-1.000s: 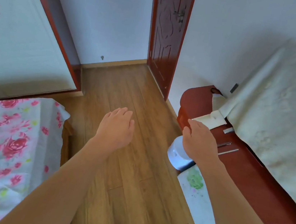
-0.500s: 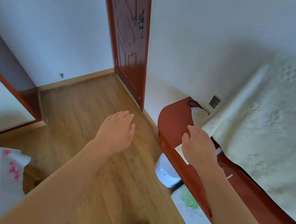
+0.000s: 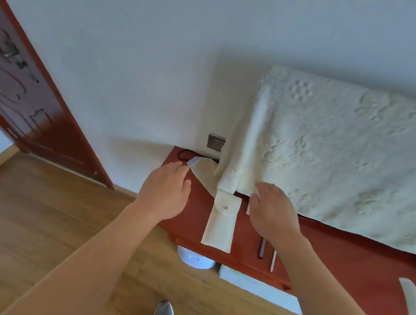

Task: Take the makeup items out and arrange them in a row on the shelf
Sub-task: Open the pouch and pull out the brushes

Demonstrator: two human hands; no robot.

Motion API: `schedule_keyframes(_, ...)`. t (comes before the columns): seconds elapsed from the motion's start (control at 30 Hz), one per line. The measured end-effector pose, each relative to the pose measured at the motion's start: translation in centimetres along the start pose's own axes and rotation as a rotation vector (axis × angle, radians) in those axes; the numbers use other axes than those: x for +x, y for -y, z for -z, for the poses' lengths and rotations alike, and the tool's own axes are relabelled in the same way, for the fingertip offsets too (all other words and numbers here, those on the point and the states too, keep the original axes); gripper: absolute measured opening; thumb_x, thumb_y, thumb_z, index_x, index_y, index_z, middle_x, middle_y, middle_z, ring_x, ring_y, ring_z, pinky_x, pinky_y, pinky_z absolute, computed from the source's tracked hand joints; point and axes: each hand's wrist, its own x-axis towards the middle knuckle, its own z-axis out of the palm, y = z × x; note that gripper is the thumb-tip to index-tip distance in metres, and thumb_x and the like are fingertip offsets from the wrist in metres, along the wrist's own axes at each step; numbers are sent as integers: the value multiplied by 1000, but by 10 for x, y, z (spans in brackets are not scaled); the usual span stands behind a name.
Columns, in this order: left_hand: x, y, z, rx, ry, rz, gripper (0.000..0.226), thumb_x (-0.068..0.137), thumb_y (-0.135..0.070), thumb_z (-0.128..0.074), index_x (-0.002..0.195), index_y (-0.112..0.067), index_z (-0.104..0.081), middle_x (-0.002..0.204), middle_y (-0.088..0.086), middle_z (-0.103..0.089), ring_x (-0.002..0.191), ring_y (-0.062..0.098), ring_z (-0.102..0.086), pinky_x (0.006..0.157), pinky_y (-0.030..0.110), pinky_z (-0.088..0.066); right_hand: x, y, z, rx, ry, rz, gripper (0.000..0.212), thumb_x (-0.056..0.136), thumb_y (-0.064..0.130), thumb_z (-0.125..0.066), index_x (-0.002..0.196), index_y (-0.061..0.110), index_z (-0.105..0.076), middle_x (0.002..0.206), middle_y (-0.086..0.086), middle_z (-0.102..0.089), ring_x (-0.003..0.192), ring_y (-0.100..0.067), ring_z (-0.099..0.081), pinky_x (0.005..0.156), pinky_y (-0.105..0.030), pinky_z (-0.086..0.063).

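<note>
Both sets of fingers lie nearly straight and close together, and we grip nothing. Our left hand brings its fingertips up to a loose flap of the cream textured cloth. Our right hand hovers at the cloth's hem, and we cannot tell whether it touches. Between our hands the cream fabric pouch with a snap button lies flat on the red-brown wooden shelf. Two slim pencil-like sticks rest just beside our right wrist.

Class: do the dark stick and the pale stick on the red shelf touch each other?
Apart. The head view shows a strip of bare red shelf between the dark stick and the pale stick.
</note>
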Motion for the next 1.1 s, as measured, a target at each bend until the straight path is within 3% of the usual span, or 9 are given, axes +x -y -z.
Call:
schedule_keyframes(0.13,41,5,-18,-63,72,-128,41,102,-29,-35,137,-12,-48,130,4,-57,117,24,-55,97,37,-46,7,-3,-13,24,-3,-98,30,97,22,-39,116,7,-57,114,-6,-62,110,-26,-52,92,-39,-45)
schedule_keyframes(0.23,57,2,-37,-139,179,-132,46,103,-31,-36,145,-14,-40,146,5,-48,128,25,-49,102,39,-43,13,-6,-30,41,45,-135,29,97,23,-39,116,10,-57,119,-4,-60,114,-24,-52,91,-38,-45)
schedule_keyframes(0.4,77,6,-86,-363,352,33,54,100,-38,-46,150,-20,-36,152,1,-43,135,19,-45,109,40,-41,36,-20,-72,64,176,-115,43,101,30,-39,141,16,-45,143,2,-49,131,-19,-44,101,-35,-39)
schedule_keyframes(0.57,84,9,-141,-616,488,305,62,90,-40,-63,145,-19,-44,140,2,-55,115,17,-58,93,31,-49,49,-48,-119,92,298,-77,53,99,37,-50,149,23,-38,153,7,-39,140,-15,-37,111,-35,-34)
schedule_keyframes(0.7,83,9,-176,-711,526,397,68,83,-42,-72,141,-15,-47,131,2,-61,106,16,-61,75,20,-46,58,-65,-145,132,294,-43,59,95,40,-59,148,27,-39,154,8,-38,141,-14,-35,113,-32,-30)
schedule_keyframes(0.77,83,7,-189,-724,529,401,59,81,-37,-75,132,-15,-54,123,1,-64,103,17,-62,70,18,-41,62,-70,-154,149,276,-32,61,92,40,-63,147,27,-41,154,7,-38,141,-14,-34,113,-32,-30)
schedule_keyframes(0.83,83,4,-200,-732,524,386,34,79,-31,-75,105,-20,-58,98,-2,-68,84,13,-60,61,12,-38,65,-73,-161,160,270,-21,62,91,40,-65,146,27,-42,153,7,-39,141,-14,-34,112,-31,-31)
schedule_keyframes(0.9,82,1,-207,-728,516,356,27,74,-27,-76,91,-10,-62,78,0,-67,65,9,-56,49,10,-35,65,-74,-166,163,273,-18,62,90,40,-66,146,27,-42,153,8,-38,141,-13,-33,111,-30,-30)
schedule_keyframes(1.1,85,-8,-211,-756,480,345,17,70,-18,-76,86,-16,-71,77,-5,-72,71,12,-68,52,18,-43,65,-77,-173,177,255,-6,58,90,42,-65,143,27,-46,153,8,-38,140,-14,-35,111,-31,-32)
